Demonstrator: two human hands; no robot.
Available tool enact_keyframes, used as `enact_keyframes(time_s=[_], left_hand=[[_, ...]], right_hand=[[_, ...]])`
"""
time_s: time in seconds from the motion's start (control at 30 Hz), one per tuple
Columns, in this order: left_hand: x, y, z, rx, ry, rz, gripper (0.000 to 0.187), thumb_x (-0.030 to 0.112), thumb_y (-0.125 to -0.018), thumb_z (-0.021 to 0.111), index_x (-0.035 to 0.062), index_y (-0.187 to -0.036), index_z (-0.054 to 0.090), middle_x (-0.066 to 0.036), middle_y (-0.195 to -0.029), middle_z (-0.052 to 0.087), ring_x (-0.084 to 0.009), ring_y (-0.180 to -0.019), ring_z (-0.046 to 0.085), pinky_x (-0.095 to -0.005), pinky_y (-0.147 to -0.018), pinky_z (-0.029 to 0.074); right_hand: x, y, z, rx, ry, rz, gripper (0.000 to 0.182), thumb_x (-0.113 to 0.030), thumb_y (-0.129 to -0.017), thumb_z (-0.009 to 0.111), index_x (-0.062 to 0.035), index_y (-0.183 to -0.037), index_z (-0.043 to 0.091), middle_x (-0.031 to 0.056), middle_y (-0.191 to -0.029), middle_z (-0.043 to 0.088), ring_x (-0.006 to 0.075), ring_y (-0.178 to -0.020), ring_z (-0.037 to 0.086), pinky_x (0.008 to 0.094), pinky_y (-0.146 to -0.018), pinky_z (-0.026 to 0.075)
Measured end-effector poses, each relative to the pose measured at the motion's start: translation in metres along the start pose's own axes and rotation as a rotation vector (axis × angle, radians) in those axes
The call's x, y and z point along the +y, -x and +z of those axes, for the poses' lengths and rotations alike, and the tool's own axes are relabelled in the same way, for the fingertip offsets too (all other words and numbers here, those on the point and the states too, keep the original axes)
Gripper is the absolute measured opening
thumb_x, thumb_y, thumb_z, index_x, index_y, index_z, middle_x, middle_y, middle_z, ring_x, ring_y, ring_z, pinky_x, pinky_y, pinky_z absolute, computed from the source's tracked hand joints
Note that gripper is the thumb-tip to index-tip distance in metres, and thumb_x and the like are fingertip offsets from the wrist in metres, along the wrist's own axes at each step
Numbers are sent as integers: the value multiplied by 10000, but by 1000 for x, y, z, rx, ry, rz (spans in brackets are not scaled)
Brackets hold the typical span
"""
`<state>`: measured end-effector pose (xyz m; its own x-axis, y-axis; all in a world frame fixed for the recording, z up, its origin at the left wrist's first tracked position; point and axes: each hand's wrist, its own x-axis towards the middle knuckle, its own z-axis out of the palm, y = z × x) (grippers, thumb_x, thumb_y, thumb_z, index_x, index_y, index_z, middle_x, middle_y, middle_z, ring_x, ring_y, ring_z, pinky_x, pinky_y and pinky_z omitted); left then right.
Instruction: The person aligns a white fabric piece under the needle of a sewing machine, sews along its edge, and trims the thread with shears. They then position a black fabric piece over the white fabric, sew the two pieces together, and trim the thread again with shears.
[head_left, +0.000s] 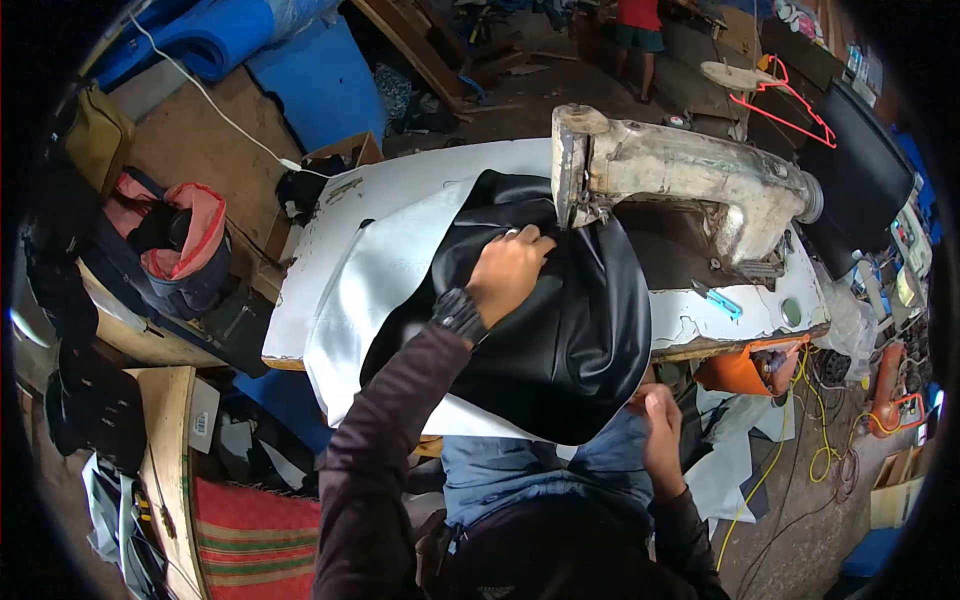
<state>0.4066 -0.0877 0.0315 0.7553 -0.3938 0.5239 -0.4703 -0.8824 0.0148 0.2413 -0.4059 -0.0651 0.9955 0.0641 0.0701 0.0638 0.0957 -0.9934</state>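
Note:
A large piece of black leather-like material (540,345) with a pale underside (375,290) lies draped over the sewing table and hangs off its front edge. Its far part reaches under the head of an old, worn sewing machine (680,165). My left hand (508,270), with a dark watch on the wrist, is on top of the black material left of the needle area, its fingers curled on a fold. Below the table edge, beside the material's right side, my right hand (660,430) is closed; what its fingers hold is hidden. The needle itself cannot be made out.
Blue thread snips (718,300) lie on the white tabletop (690,325) at the right. An orange container (745,370) hangs under that edge. A bag with a pink lining (190,230) stands at the left. Yellow cables (820,440) trail across the floor. Another person (640,40) stands far back.

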Motion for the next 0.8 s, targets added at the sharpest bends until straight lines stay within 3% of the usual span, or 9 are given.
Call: enact_keyframes(time_s=[0.13,0.17,0.27,0.33,0.37,0.47,0.6,0.7,0.8], left_hand=[[-26,-16,37,-89,-180,52,208,197,-973,727,26,-1090,749,-166,-1128,728,-334,-1034,731,-451,-880,618],[-35,-13,44,-47,-261,133,193,193,-958,694,11,-1013,725,-157,-1017,704,-324,-960,733,-435,-814,615],[-50,7,0,74,-623,146,100,191,-907,649,99,-917,686,-99,-886,646,-251,-793,703,-399,-642,560],[-109,22,-19,164,-707,-20,91,132,-959,626,73,-973,695,-125,-965,647,-282,-821,708,-440,-644,564],[-129,30,-31,-23,-838,-365,127,111,-976,614,38,-1030,703,-144,-1022,662,-298,-863,710,-454,-714,578],[-115,26,-80,317,-535,-193,175,53,-955,645,33,-1119,704,-148,-1026,703,-362,-976,706,-476,-884,574],[-16,8,-37,86,236,122,206,43,-1008,613,-27,-1180,702,-206,-1243,718,-411,-1142,693,-495,-993,564],[-3,14,27,24,369,121,319,117,-1053,619,-32,-1325,692,-234,-1396,692,-399,-1326,648,-480,-1133,518],[5,28,45,33,299,-3,413,235,-1079,639,-23,-1398,679,-233,-1464,671,-378,-1414,608,-479,-1221,453]], right_hand=[[33,0,17,-119,-234,65,572,-308,-1098,598,40,-1548,545,151,-1501,626,255,-1382,572,383,-1200,401],[36,-1,12,-214,-217,153,757,-353,-1072,644,42,-1668,393,168,-1640,520,287,-1516,469,404,-1272,316],[64,-5,15,-293,-302,124,774,-351,-1053,680,43,-1657,399,161,-1631,527,281,-1505,477,398,-1268,323],[67,-2,16,-338,-398,245,795,-356,-1025,733,56,-1627,416,144,-1547,589,261,-1429,538,396,-1218,389],[68,-1,17,-336,-449,281,780,-339,-1018,748,56,-1611,432,140,-1517,608,251,-1391,564,391,-1192,416],[78,-8,26,-232,-479,357,710,-272,-990,792,55,-1546,495,127,-1424,657,222,-1278,626,372,-1113,481],[55,-19,42,-161,-270,259,481,-146,-997,791,2,-1421,617,62,-1179,750,138,-1079,696,319,-945,550],[-30,-13,31,-116,-91,197,340,-134,-1021,773,-8,-1326,692,37,-1080,767,109,-958,698,291,-850,555],[-73,-19,18,-95,-150,84,245,-226,-1057,749,15,-1031,788,21,-944,774,70,-824,663,244,-744,504]])
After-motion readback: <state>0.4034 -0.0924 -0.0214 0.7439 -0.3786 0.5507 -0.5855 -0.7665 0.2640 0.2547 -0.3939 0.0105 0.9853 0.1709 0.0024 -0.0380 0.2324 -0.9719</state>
